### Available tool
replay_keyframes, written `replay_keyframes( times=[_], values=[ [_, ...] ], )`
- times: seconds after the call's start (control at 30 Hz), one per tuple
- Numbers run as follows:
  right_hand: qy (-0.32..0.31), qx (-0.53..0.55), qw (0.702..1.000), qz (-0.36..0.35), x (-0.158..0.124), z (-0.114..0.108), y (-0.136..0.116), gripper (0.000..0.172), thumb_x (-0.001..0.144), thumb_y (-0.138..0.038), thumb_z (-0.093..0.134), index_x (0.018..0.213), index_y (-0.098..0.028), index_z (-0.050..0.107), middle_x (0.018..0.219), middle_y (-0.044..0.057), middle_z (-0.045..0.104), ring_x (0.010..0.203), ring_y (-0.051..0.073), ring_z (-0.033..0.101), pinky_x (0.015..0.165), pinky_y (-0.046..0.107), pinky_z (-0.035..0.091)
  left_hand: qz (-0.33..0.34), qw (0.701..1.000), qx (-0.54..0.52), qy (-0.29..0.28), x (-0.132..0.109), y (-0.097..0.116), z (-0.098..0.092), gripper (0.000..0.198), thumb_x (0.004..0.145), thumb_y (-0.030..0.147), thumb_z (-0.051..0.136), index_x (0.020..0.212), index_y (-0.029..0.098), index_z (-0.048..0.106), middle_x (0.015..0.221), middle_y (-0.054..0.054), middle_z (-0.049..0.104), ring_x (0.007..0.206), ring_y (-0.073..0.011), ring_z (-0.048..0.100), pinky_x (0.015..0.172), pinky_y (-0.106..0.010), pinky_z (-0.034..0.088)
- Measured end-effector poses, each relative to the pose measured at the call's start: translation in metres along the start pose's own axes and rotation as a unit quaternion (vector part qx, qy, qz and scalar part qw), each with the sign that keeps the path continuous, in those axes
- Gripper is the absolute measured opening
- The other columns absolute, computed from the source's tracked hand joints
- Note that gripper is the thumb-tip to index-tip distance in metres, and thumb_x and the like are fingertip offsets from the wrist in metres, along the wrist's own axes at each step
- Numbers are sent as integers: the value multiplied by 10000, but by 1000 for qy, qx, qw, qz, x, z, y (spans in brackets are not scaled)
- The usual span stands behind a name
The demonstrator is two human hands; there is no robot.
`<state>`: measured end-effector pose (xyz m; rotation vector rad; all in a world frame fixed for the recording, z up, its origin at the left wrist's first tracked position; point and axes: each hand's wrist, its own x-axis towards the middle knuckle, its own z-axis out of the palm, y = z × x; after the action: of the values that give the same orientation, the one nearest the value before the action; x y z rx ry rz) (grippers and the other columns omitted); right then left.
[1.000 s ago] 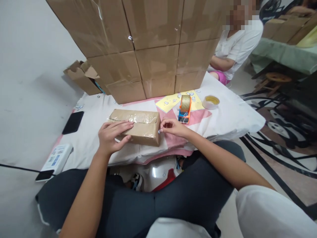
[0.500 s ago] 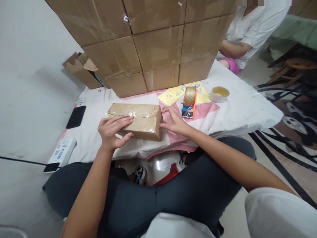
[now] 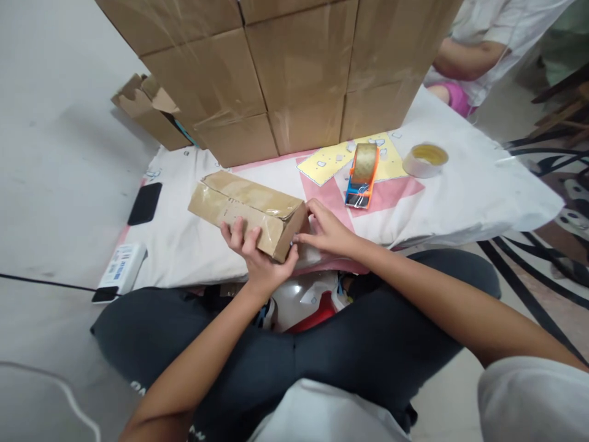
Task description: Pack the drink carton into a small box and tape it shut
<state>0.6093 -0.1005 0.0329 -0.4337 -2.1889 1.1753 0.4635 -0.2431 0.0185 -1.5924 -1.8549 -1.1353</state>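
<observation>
A long taped cardboard box point(image 3: 246, 207) is tilted up off the low cloth-covered table point(image 3: 460, 190), its near right end raised. My left hand point(image 3: 257, 258) grips it from below, fingers curled over the front face and thumb at the right corner. My right hand point(image 3: 324, 232) presses its fingertips against the box's right end flap, fingers bent. An orange and blue tape dispenser point(image 3: 362, 175) lies on the cloth just beyond my right hand. A roll of tape point(image 3: 424, 159) sits further right.
A wall of stacked cardboard boxes point(image 3: 294, 67) stands at the table's far side. A torn open box point(image 3: 150, 113) lies on the floor at left. A black phone point(image 3: 145, 203) and a white packet point(image 3: 120, 270) rest at the table's left. Another person point(image 3: 483, 37) sits at far right.
My left hand has moved from the box's top to underneath it and lifted and turned the box. My right hand has closed in on the box's right end.
</observation>
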Motion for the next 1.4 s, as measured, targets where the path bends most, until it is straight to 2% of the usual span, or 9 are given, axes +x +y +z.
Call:
replay_keyframes(
  times=[0.23, 0.4, 0.57, 0.67, 0.8, 0.9, 1.13, 1.4],
  values=[
    [-20, -34, 999, -9, 4, -3, 1, 455, 826, -590, 711, 970, -229, 475, 944, 41, 527, 855, 238, 512, 745, 361, 421, -10, 1000, 6, 23, 1, 6, 0, 767, 766, 402, 702, 1358, 275, 232, 1458, -181, 276, 1516, -415, 116, 1183, -726, 161],
    [-9, -52, 999, -3, 4, -2, -1, 416, 849, -561, 700, 920, -231, 458, 898, 30, 515, 805, 219, 501, 721, 353, 413, -19, 1000, 11, 6, -1, 3, 0, 803, 768, 402, 717, 1373, 286, 201, 1469, -180, 273, 1522, -419, 102, 1176, -733, 161],
    [-28, -41, 999, -15, 5, -6, 2, 371, 872, -531, 686, 916, -230, 474, 902, 27, 533, 815, 212, 515, 727, 345, 426, -26, 999, 43, -12, -1, -1, 0, 864, 752, 413, 717, 1385, 306, 140, 1483, -186, 266, 1513, -438, 125, 1155, -748, 165],
    [-52, -33, 997, -40, 5, -13, 4, 368, 877, -527, 680, 981, -217, 511, 963, 47, 566, 866, 227, 543, 771, 360, 454, -22, 999, 39, -9, -2, -3, -1, 874, 737, 435, 721, 1383, 317, 144, 1474, -177, 276, 1511, -437, 131, 1155, -737, 178],
    [-89, -39, 993, -65, 3, -21, 1, 515, 840, -555, 720, 1159, -206, 518, 1122, 96, 581, 995, 271, 563, 857, 400, 480, -5, 1000, 13, -3, -2, -6, -3, 882, 717, 483, 746, 1379, 327, 184, 1457, -163, 295, 1509, -426, 138, 1158, -740, 205],
    [-90, -54, 992, -73, 1, -20, -1, 570, 830, -559, 730, 1207, -198, 502, 1144, 108, 574, 1009, 278, 561, 861, 411, 486, 9, 1000, -12, 7, 0, -6, -3, 864, 712, 469, 776, 1373, 317, 240, 1437, -162, 317, 1502, -412, 159, 1172, -745, 204],
    [-61, -65, 995, -46, 4, -12, 3, 505, 818, -574, 735, 1088, -207, 516, 1019, 64, 569, 876, 236, 531, 756, 368, 469, 10, 999, -36, 22, 2, -2, -4, 822, 721, 416, 789, 1357, 304, 279, 1413, -167, 345, 1497, -412, 179, 1170, -745, 214],
    [-55, -60, 996, -28, 3, -10, 2, 462, 832, -535, 734, 1033, -195, 492, 987, 47, 541, 842, 207, 522, 712, 333, 444, -4, 998, -57, 19, 5, 3, -6, 786, 719, 340, 800, 1339, 286, 321, 1433, -154, 361, 1508, -396, 161, 1186, -705, 194]
  ],
)
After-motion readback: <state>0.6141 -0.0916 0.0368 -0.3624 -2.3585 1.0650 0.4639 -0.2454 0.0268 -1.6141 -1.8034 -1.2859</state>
